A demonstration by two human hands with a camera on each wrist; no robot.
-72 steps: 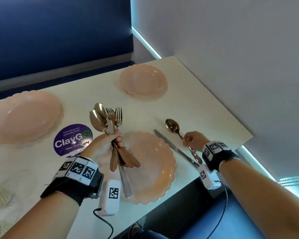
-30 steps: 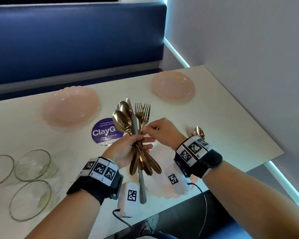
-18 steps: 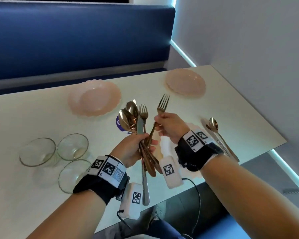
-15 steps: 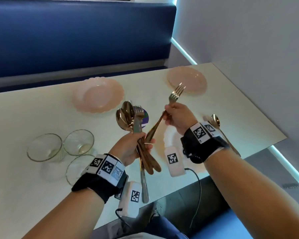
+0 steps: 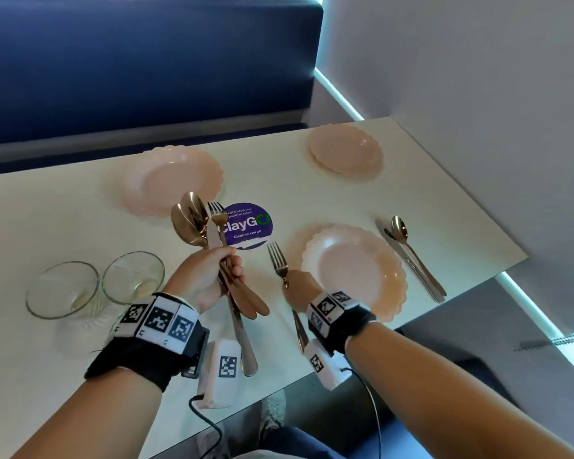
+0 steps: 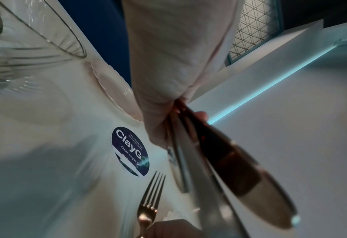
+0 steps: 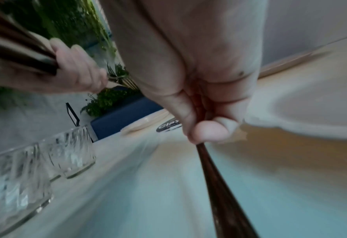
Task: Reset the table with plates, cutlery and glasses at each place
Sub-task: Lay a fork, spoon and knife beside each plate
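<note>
My left hand (image 5: pixel 212 276) grips a bundle of copper cutlery (image 5: pixel 209 226) upright above the table: two spoons, a fork and a knife, handles hanging below the fist (image 6: pixel 239 169). My right hand (image 5: pixel 299 288) pinches a copper fork (image 5: pixel 276 260) by its handle (image 7: pixel 219 185), low over the table just left of the near pink plate (image 5: pixel 352 270), tines pointing away. A knife (image 5: pixel 411 263) and a spoon (image 5: pixel 401 230) lie right of that plate. Two more pink plates sit at the far side, one at the middle (image 5: pixel 173 178) and one at the right (image 5: pixel 345 150).
Clear glasses (image 5: pixel 96 283) stand on the table at the left (image 7: pixel 70 149). A purple round sticker (image 5: pixel 246 226) lies at the table's middle. A blue bench (image 5: pixel 146 61) runs behind the table, a white wall along its right side.
My right hand has brought the fork down from mid-air to the table left of the near plate. The left hand stays raised with the rest of the cutlery.
</note>
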